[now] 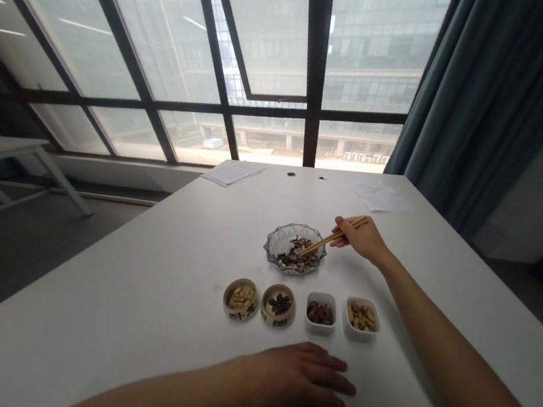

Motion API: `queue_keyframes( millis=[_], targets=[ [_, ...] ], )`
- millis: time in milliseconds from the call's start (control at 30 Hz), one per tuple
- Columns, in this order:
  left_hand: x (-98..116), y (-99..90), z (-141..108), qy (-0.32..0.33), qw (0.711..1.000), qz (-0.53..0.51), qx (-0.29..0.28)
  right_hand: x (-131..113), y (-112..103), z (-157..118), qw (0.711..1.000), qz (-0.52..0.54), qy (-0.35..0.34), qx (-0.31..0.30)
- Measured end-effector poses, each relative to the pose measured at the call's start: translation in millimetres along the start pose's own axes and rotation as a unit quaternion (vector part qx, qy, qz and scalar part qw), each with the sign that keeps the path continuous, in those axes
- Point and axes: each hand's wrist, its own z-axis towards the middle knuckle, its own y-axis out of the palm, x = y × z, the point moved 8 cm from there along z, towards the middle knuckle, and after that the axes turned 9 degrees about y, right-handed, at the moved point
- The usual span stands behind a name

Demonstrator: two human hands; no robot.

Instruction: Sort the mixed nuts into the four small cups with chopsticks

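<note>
My right hand [358, 236] grips a pair of wooden chopsticks [333, 236]. Their tips reach into a clear scalloped glass bowl [270, 254] of mixed dark and brown bits, which look like seeds and nuts. Whether the tips pinch a piece is too small to tell. My left hand [302, 386] lies palm down on the table with fingers spread, holding nothing. Between it and the bowl stand two round beige dishes, one with pale nuts [241, 296], one with dark seeds [279, 304]. Right of these, two square white tubs hold reddish-brown slender pieces [321, 312] and tan pieces [361, 316].
The white table [149, 281] reaches toward large framed windows. Paper sheets [233, 173] lie at its far left corner, and more paper [383, 197] at the far right. A blue curtain [466, 110] hangs on the right. Another white table [1, 149] stands at the left.
</note>
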Motion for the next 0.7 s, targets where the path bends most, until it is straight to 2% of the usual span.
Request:
queue_keyframes(
  millis=[267, 500, 600, 700],
  targets=[
    [0, -1.1, 0, 0.001, 1.000, -0.003, -0.003, 0, -5, -3, 0.999, 0.023, 0.028, 0.039],
    [-1, 1.1, 0, 0.003, 1.000, -0.004, 0.001, -17, -18, -7, 0.996, 0.077, 0.002, 0.035],
    [-1, 0.5, 0, 0.002, 1.000, -0.002, -0.001, -25, -12, -12, 0.997, 0.082, -0.006, 0.003],
    [0, -0.3, 1, 0.002, 1.000, -0.002, -0.006, -31, 7, -22, 0.995, 0.066, -0.001, -0.079]
  ],
)
